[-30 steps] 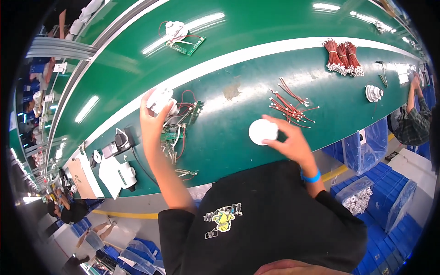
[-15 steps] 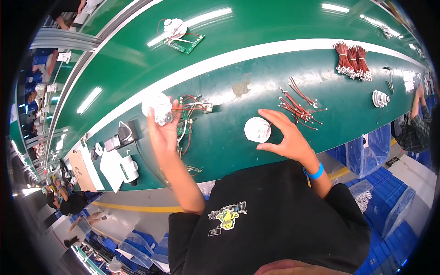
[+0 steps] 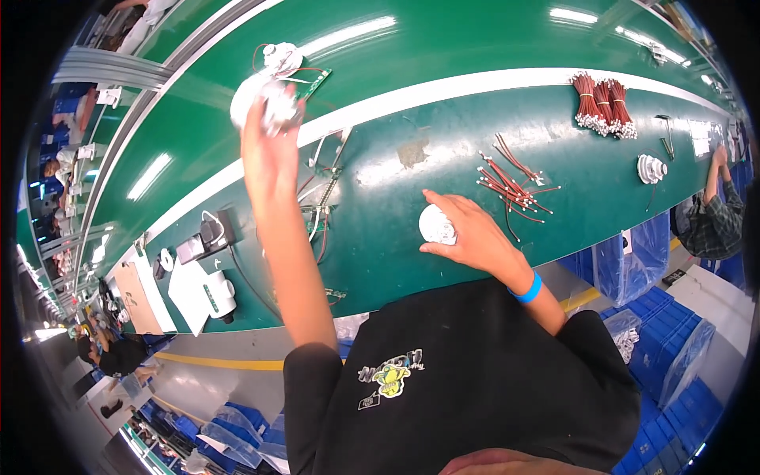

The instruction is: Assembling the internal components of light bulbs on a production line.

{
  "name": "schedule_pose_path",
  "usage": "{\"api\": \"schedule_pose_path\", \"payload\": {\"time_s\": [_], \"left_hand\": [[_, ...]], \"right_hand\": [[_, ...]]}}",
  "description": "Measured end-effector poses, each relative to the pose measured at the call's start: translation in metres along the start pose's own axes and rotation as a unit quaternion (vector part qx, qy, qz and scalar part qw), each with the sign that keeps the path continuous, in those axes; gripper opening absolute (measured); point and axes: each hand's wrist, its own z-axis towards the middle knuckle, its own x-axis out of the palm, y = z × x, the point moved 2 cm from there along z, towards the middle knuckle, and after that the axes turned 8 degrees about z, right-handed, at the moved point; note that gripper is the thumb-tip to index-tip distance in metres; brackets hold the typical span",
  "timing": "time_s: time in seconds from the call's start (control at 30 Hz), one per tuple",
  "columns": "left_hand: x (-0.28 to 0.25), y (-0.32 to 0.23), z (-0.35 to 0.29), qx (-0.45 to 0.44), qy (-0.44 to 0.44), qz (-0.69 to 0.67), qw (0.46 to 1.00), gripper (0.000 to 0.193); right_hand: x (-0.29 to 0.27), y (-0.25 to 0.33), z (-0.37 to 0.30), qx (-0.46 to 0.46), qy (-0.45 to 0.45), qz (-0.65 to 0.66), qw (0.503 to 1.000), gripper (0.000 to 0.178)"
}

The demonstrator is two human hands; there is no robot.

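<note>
My left hand (image 3: 273,146) is raised over the far green surface, its fingers closed on a white round housing (image 3: 247,101); motion smears both. A circuit board with wires (image 3: 319,83) and a small white round unit (image 3: 282,57) lie just beyond that hand. At the middle of the near bench, my right hand (image 3: 479,241) curves its thumb and fingers round a smaller white round part (image 3: 435,225). The palm side hides some of this part. Between the two hands, green circuit boards with wires (image 3: 319,218) lie on the bench.
Loose red-brown wires (image 3: 514,190) lie right of my right hand. Farther right are tied wire bundles (image 3: 606,107) and another white round unit (image 3: 651,169). A white device (image 3: 220,293) and a black adapter (image 3: 214,229) sit at left. Blue crates (image 3: 661,332) stand below the bench.
My left hand has moved away from me with the white housing, from the near bench to over the far surface. My right hand has shifted slightly left and covers more of its part.
</note>
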Motion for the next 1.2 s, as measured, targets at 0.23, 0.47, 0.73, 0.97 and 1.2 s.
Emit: {"api": "schedule_pose_path", "payload": {"time_s": [0.23, 0.47, 0.73, 0.97, 1.2], "left_hand": [[0.037, -0.001, 0.018, 0.133, 0.041, 0.176, 0.974, 0.061], [-0.022, 0.035, -0.069, 0.020, 0.142, 0.797, 0.587, 0.044], [-0.037, 0.044, -0.083, 0.118, 0.113, 0.743, 0.649, 0.023], [-0.022, 0.018, -0.102, 0.078, 0.015, 0.378, 0.923, 0.037], [-0.028, 0.017, -0.114, -0.037, 0.121, -0.019, 0.992, 0.048]], "right_hand": [[0.006, -0.004, -0.004, 0.000, -0.037, 0.033, 0.999, 0.082], [0.006, -0.010, -0.004, -0.007, -0.062, 0.036, 0.997, 0.081], [0.000, -0.004, 0.006, -0.017, -0.066, 0.038, 0.997, 0.091], [-0.003, -0.002, 0.000, 0.013, -0.018, 0.113, 0.993, 0.100], [-0.013, 0.001, -0.004, 0.041, 0.003, 0.078, 0.996, 0.094]]}}
